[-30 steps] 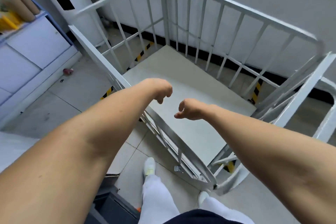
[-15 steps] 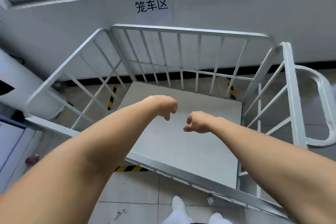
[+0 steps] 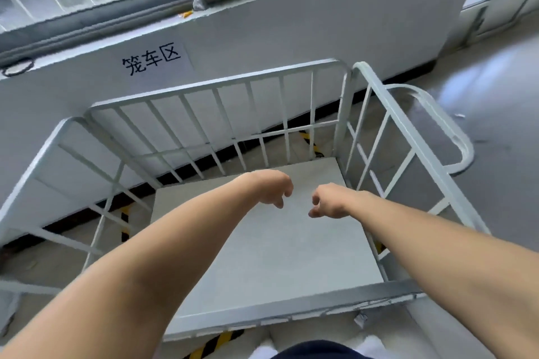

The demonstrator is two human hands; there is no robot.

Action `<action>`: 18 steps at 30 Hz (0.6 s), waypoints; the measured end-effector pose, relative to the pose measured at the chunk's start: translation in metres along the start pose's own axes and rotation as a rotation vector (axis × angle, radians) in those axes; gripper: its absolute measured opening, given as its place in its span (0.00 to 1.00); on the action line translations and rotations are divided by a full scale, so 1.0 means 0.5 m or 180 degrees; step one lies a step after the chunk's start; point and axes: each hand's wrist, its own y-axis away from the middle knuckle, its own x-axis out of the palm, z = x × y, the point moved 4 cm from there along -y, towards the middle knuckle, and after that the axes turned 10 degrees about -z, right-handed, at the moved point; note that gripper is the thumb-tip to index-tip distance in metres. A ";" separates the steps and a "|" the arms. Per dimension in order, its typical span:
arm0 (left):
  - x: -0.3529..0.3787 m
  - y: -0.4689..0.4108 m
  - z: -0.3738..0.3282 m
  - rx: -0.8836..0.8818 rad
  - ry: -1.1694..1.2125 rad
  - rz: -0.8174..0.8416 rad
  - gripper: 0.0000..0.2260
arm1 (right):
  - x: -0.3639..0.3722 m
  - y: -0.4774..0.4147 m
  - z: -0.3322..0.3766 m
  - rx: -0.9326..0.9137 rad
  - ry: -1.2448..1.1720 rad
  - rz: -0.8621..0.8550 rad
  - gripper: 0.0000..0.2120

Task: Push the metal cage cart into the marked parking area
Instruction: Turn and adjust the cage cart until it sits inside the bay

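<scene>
Both hands, left (image 3: 271, 188) and right (image 3: 328, 201), hang loosely curled and empty above the cart (image 3: 221, 87), which stands against the wall (image 3: 350, 23) beneath a paper sign (image 3: 151, 59), inside yellow-black floor tape (image 3: 213, 342).

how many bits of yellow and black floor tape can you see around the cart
4. One past the far-right corner, one through the left side bars, one by the right side low down, one under the near rail. The cart deck may hide more.
</scene>
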 end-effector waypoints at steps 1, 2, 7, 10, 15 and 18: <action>-0.003 -0.005 -0.002 0.0166 -0.0066 -0.0021 0.20 | 0.002 0.007 0.000 0.0124 -0.0070 -0.0045 0.21; -0.002 -0.008 -0.007 0.0322 -0.0114 -0.0010 0.20 | 0.007 0.019 0.000 0.0257 -0.0149 -0.0068 0.21; 0.040 0.002 -0.073 0.1041 -0.0143 0.0180 0.18 | 0.056 0.101 -0.034 0.0844 -0.0295 -0.0055 0.21; 0.077 0.016 -0.145 0.1411 -0.0152 0.0351 0.18 | 0.091 0.156 -0.081 0.1091 -0.0135 0.0010 0.20; 0.126 0.032 -0.261 0.1719 -0.0184 0.0416 0.19 | 0.137 0.228 -0.140 0.1319 -0.0255 0.0083 0.19; 0.161 0.038 -0.305 0.1720 -0.0266 0.0593 0.23 | 0.160 0.249 -0.156 0.1339 -0.0254 0.0066 0.09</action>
